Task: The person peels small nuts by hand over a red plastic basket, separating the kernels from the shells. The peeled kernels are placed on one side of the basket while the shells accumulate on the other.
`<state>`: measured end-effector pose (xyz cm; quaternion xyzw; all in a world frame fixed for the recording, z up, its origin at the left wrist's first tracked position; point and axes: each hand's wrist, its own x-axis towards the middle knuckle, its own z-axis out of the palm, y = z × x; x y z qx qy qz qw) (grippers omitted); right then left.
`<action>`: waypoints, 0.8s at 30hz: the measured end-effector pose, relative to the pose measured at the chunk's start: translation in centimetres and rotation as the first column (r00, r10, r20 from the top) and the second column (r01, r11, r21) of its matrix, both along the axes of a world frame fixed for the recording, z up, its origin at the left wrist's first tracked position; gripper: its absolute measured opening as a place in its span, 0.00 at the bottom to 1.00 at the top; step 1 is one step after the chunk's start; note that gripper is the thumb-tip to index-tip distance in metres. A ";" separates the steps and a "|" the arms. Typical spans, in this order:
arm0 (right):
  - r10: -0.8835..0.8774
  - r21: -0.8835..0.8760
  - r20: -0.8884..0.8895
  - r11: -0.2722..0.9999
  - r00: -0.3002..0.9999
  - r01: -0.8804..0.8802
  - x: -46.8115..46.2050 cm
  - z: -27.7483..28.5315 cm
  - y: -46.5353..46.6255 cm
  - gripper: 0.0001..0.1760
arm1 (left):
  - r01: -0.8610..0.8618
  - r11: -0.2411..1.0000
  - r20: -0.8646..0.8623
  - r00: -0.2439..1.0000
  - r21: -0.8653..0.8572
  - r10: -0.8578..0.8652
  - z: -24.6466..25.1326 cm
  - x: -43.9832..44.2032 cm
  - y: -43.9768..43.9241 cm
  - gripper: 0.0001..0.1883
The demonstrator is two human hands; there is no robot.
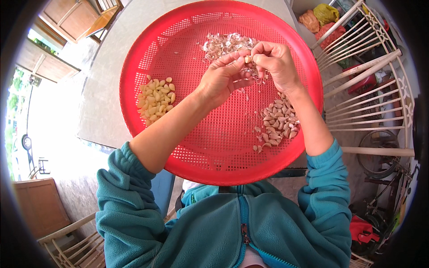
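Observation:
A garlic clove (247, 59), pale where its flesh shows, is pinched between the thumb and forefinger of my left hand (225, 74). My right hand (275, 65) meets it from the other side, thumb and forefinger closed at the clove's edge; whether they grip a bit of skin is too small to tell. Both hands are over a big round red plastic sieve tray (214, 134). Peeled cloves (156, 98) are heaped at its left, partly behind my left forearm. Unpeeled cloves (278, 119) lie at the right by my right forearm. Papery garlic skins (228, 45) are piled beyond my hands.
Under the tray is a grey table (104, 90). White metal-barred furniture (365, 110) stands close on the right, with a bicycle (378, 154) behind it. Coloured bags (323, 20) sit at the upper right. A wooden chair (104, 23) is beyond the table, upper left.

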<state>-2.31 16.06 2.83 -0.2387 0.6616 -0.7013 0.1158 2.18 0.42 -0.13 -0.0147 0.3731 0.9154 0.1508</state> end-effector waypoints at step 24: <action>-0.005 -0.069 0.217 0.997 0.976 0.020 0.8 0.1 -0.8 0.04 | -0.351 0.863 -0.439 0.881 -0.364 0.173 0.7 0.2 0.5 0.06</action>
